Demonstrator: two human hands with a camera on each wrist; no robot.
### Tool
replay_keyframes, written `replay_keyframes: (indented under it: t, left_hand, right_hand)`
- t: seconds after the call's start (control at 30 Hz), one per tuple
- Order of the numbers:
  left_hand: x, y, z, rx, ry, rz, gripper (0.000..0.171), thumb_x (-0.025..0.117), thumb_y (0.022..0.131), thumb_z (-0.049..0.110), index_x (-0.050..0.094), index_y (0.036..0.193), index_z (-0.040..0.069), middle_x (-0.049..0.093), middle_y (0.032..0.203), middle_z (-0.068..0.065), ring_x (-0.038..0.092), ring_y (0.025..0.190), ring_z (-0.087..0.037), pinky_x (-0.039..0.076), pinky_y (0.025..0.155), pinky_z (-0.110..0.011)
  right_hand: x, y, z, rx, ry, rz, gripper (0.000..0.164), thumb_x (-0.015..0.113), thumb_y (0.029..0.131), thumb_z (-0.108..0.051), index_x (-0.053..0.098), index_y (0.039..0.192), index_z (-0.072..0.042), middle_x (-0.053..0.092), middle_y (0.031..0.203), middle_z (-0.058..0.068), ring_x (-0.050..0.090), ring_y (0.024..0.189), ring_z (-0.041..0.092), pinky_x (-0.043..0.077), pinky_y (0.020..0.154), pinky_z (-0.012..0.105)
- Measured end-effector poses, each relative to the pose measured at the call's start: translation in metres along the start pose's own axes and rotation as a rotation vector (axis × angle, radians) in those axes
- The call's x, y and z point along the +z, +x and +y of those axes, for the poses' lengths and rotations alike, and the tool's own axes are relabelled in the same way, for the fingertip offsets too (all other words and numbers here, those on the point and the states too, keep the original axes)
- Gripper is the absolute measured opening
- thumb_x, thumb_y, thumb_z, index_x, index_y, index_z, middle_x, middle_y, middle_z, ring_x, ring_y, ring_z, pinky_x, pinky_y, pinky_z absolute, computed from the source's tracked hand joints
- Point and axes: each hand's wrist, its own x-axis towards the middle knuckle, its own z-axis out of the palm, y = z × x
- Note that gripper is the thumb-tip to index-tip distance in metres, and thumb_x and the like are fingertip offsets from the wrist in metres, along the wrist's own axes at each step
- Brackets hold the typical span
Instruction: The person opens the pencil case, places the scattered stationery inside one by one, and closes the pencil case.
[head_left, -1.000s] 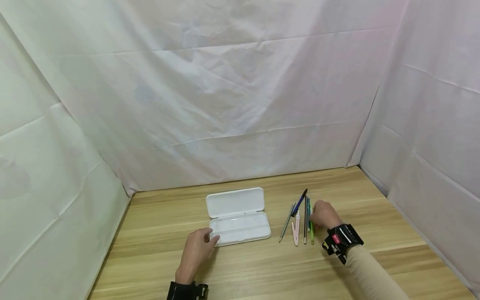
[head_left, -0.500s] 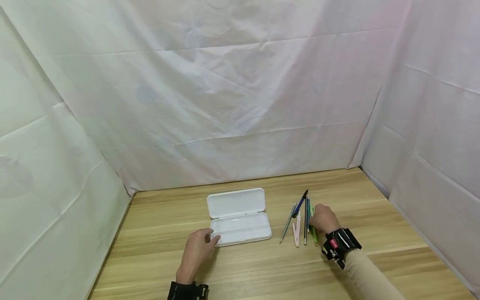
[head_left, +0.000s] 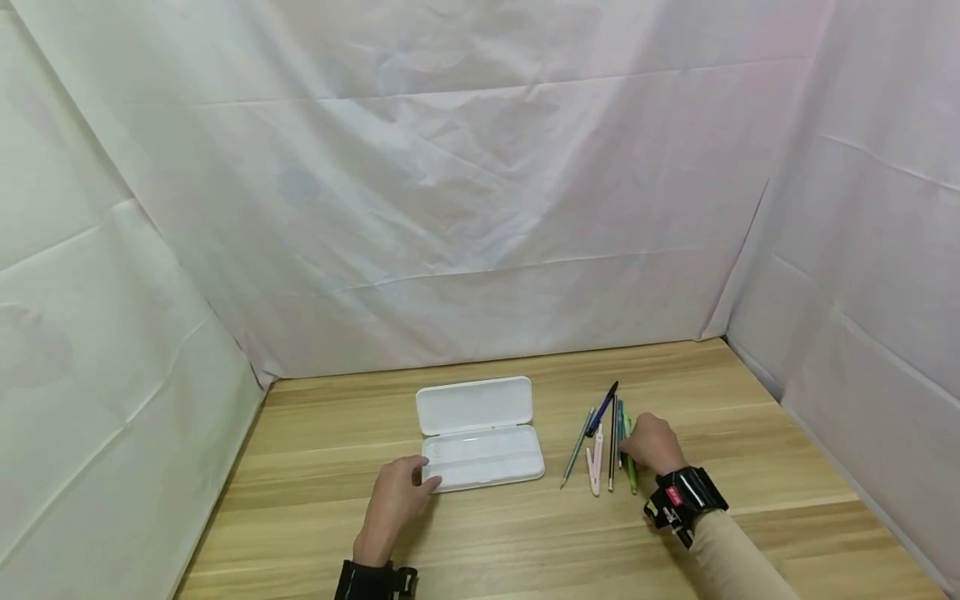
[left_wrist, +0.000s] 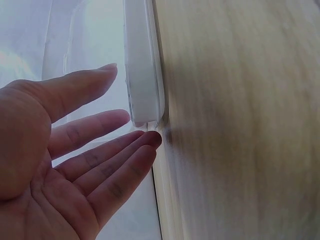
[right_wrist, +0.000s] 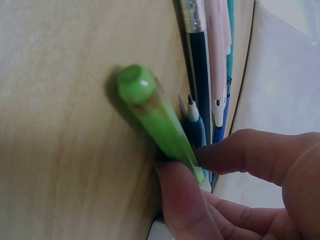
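My right hand (head_left: 654, 444) pinches a slim green pen (right_wrist: 162, 125) between thumb and fingertip, at the right end of a row of stationery. In the right wrist view its rounded end points away from the hand, tilted off the neighbouring pencils. An opened white pencil case (head_left: 474, 406) lies left of the row, its lid folded back and its tray facing up. My left hand (head_left: 393, 504) is at the case's front left corner. The left wrist view has its fingers (left_wrist: 107, 167) loosely extended by that corner; whether they touch it I cannot tell.
Beside the green pen lie a teal-blue pencil (head_left: 621, 414), a black pencil (head_left: 612, 454), a pink compass (head_left: 595, 471), a dark blue pen (head_left: 602, 410) and a grey-green pencil (head_left: 576, 450). White cloth (head_left: 450, 208) hangs behind and at both sides of the wooden table (head_left: 315, 467).
The green pen's near end has swung slightly right, away from the black pencil, with my right hand shifting a little nearer. My left hand and the case hold still.
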Motion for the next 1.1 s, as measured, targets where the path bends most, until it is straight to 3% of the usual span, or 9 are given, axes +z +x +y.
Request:
replay_keyframes:
  t: [0.2, 0.43, 0.87, 1.1]
  left_hand:
    - [0.000, -0.001, -0.002, 0.006, -0.001, -0.002, 0.025, 0.082, 0.079, 0.010, 0.073, 0.100, 0.000, 0.065, 0.079, -0.002, 0.052, 0.071, -0.014, 0.046, 0.064, -0.032]
    - [0.000, -0.001, -0.003, 0.006, -0.003, -0.023, 0.014, 0.082, 0.079, 0.009, 0.071, 0.086, 0.005, 0.054, 0.068, 0.002, 0.046, 0.065, -0.012, 0.037, 0.057, -0.025]
    - [0.000, -0.002, -0.001, 0.011, -0.013, -0.040, 0.012, 0.081, 0.079, 0.009, 0.070, 0.083, 0.007, 0.060, 0.072, 0.002, 0.048, 0.067, -0.012, 0.042, 0.060, -0.026]
    - [0.000, -0.001, -0.001, 0.019, -0.019, -0.042, 0.012, 0.081, 0.079, 0.008, 0.070, 0.082, 0.008, 0.063, 0.073, 0.002, 0.049, 0.067, -0.011, 0.044, 0.061, -0.027]
  right_hand:
    - [0.001, -0.001, 0.001, 0.006, 0.012, -0.003, 0.025, 0.070, 0.084, -0.008, 0.059, 0.062, -0.001, 0.062, 0.058, 0.010, 0.061, 0.048, 0.017, 0.048, 0.045, 0.024]
    - [0.001, 0.000, 0.001, 0.021, 0.014, -0.021, 0.026, 0.070, 0.086, -0.010, 0.060, 0.063, -0.002, 0.062, 0.058, 0.008, 0.061, 0.049, 0.017, 0.047, 0.046, 0.022]
    - [-0.006, -0.008, 0.001, -0.041, 0.051, 0.002, 0.023, 0.068, 0.086, -0.010, 0.058, 0.066, -0.003, 0.063, 0.065, 0.009, 0.061, 0.053, 0.017, 0.047, 0.050, 0.027]
    - [-0.009, -0.010, -0.005, -0.087, 0.081, 0.008, 0.015, 0.067, 0.088, -0.009, 0.059, 0.079, 0.000, 0.062, 0.071, 0.009, 0.062, 0.057, 0.019, 0.047, 0.051, 0.029]
